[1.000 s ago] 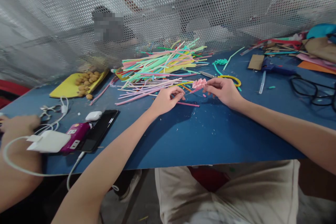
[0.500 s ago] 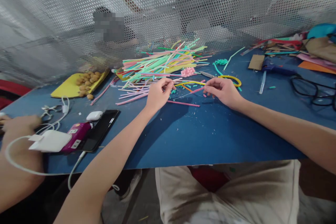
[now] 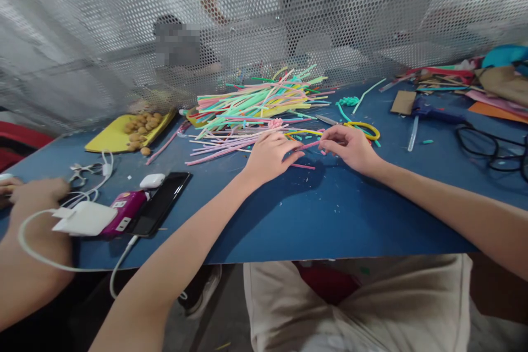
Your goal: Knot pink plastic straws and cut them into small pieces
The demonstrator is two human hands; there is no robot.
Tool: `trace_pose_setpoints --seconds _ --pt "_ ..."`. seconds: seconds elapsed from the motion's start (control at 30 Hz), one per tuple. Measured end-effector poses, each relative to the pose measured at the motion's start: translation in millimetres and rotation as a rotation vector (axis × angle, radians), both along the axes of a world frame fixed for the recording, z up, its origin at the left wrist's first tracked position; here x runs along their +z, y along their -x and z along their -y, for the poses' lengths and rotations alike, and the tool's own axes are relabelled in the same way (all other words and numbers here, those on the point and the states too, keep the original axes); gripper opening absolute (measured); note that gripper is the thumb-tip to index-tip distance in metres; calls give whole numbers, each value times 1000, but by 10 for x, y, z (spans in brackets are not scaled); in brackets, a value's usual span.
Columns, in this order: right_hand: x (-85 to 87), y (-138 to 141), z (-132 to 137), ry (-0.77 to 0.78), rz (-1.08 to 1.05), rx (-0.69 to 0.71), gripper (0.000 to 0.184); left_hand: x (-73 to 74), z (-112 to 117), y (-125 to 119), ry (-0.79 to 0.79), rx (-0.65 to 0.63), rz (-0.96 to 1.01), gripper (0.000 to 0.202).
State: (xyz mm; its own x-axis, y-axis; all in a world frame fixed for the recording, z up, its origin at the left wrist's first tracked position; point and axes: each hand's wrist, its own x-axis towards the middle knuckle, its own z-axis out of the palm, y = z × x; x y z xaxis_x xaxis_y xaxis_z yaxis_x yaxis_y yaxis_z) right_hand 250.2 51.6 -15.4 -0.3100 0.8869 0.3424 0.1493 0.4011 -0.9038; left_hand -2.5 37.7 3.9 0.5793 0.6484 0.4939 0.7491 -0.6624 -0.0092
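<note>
A short pink pipe cleaner (image 3: 311,144) stretches between my two hands above the blue table. My left hand (image 3: 270,157) closes its fingers at the left end of it, back of the hand upward. At the other end, my right hand (image 3: 348,147) pinches it between thumb and fingertips. Another pink pipe cleaner (image 3: 304,166) lies on the table just below, partly behind my left hand. Beyond my hands are a pink curled cluster (image 3: 275,123), scissors with yellow handles (image 3: 365,130) and a teal curled piece (image 3: 350,101).
A heap of coloured pipe cleaners (image 3: 256,102) lies before a perforated metal screen (image 3: 256,22). On the left are a yellow sheet (image 3: 103,135) with round tan pieces, a phone (image 3: 163,203), a purple power strip (image 3: 126,212) and another person's arm (image 3: 37,231). A glue gun (image 3: 437,111) lies right.
My left hand has moved right, from a thin strand onto the left end of the pink pipe cleaner. My right hand has barely moved and still pinches it.
</note>
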Motion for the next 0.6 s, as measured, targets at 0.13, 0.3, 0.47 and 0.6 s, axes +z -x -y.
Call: trace_pose_setpoints --seconds 0.13,0.3,0.47,0.6 --pt "19 18 38 -4 9 -1 22 -8 49 -59 58 19 61 30" --pt "67 -64 -18 -143 199 -109 23 30 92 -33 89 65 180 28" --pt "-4 -387 -354 -327 735 -328 39 77 108 -4 59 89 239 25" --pt "-94 -577 -564 -233 1014 -331 65 118 137 2 19 110 259 23"
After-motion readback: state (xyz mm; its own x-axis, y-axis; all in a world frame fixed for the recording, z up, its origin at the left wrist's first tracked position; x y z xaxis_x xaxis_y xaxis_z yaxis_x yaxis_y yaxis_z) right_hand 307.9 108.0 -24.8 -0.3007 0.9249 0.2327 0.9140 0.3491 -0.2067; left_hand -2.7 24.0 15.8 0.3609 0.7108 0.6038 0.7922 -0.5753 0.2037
